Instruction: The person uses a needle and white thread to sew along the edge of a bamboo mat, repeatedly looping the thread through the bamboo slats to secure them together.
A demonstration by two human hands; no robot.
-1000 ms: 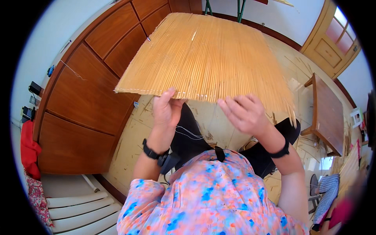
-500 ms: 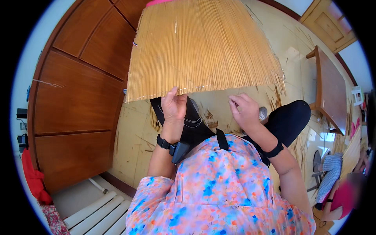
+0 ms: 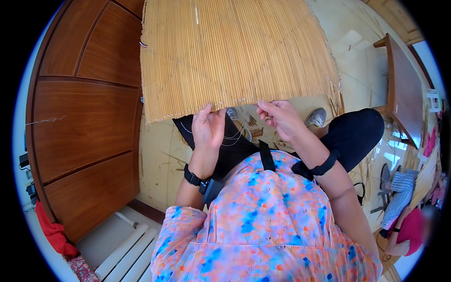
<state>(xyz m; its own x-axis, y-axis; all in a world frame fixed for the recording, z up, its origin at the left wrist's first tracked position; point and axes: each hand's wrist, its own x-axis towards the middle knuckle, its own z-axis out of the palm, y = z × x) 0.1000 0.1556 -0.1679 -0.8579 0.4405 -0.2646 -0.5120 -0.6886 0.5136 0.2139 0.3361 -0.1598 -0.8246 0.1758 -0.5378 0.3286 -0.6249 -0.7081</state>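
A wide panel of thin straw-coloured stalks (image 3: pixel 235 56), bound side by side like a reed curtain, spreads out in front of me. Small pale stitches run along its near edge. My left hand (image 3: pixel 209 126) grips that edge, thumb on one side and fingers partly hidden behind. To its right, my right hand (image 3: pixel 283 120) is closed in a pinch close to the same edge; whatever lies between the fingertips is too small to make out. Thin pale thread (image 3: pixel 238 135) hangs in loops between my hands, over my dark trouser leg.
A brown wooden cabinet (image 3: pixel 89 117) stands at my left, a white slatted rack (image 3: pixel 129 256) below it. Stalk scraps (image 3: pixel 253 129) litter the tiled floor. At right are a low wooden table (image 3: pixel 405 89) and another person in a pink top (image 3: pixel 408 232), with a similar straw-coloured panel.
My right hand has moved up and left to the panel's near edge. The left hand keeps its place there. The whole view has shifted slightly, and more of the panel's far side is cut off.
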